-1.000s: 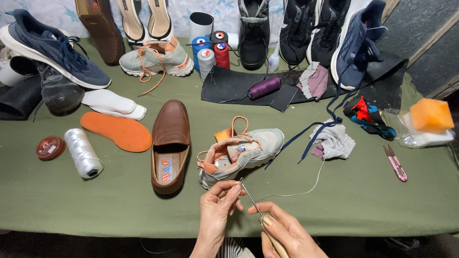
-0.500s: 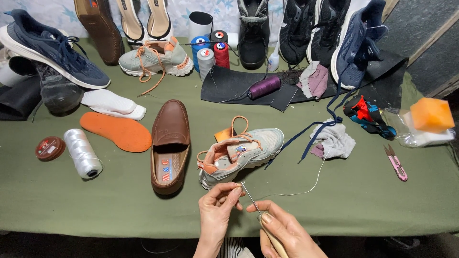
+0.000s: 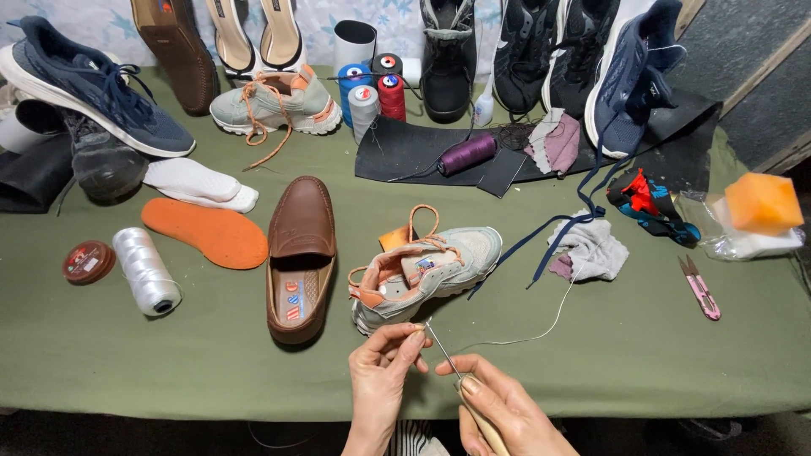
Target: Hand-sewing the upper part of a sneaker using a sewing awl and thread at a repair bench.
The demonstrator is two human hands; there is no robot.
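- Right hand (image 3: 498, 409) closed around awl (image 3: 452, 371) handle, metal tip angled up toward left.
- Left hand (image 3: 384, 367) pinches pale thread (image 3: 541, 329) at awl tip.
- Grey-and-orange sneaker (image 3: 427, 270) lies on green table (image 3: 169, 363), just above both hands.
- Brown loafer (image 3: 300, 253) beside sneaker.

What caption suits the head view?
Two hands thread a sewing awl beside a grey-and-orange sneaker on a green table.

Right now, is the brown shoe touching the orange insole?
Apart. The head view shows a strip of green table between the brown shoe and the orange insole lying to its left.
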